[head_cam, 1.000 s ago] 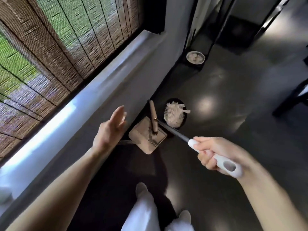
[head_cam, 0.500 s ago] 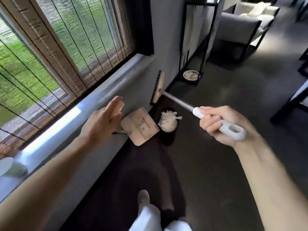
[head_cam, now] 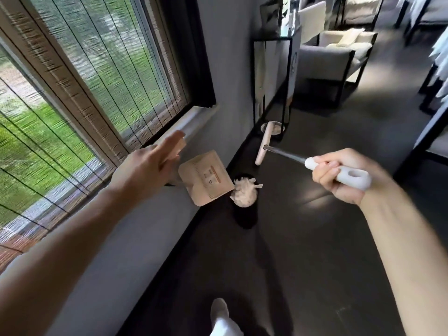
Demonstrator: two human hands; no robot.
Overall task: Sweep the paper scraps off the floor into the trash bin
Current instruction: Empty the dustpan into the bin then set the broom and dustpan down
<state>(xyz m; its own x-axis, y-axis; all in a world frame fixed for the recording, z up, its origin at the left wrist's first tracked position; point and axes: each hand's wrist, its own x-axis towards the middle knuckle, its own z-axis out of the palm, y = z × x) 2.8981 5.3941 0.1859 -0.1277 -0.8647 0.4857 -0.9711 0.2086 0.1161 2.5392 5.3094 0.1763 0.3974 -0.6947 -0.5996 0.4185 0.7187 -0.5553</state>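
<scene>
One flat beige dustpan (head_cam: 206,180), carried on the left hand's (head_cam: 145,166) straight fingers, tilts beside the round black bin (head_cam: 244,218) of shredded paper (head_cam: 243,194); the right hand (head_cam: 339,183) grips one white-handled broom (head_cam: 310,163).

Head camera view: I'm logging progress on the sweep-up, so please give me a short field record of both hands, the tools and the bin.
right hand: curled round the white grip of the broom
broom head: beyond the bin, apart from it
left hand: fingers extended at the dustpan's handle end; its hold is hidden
dustpan: tilted, lower edge beside the bin's mouth
trash bin: black, upright
paper scraps: heaped in the bin, rising above its rim
</scene>
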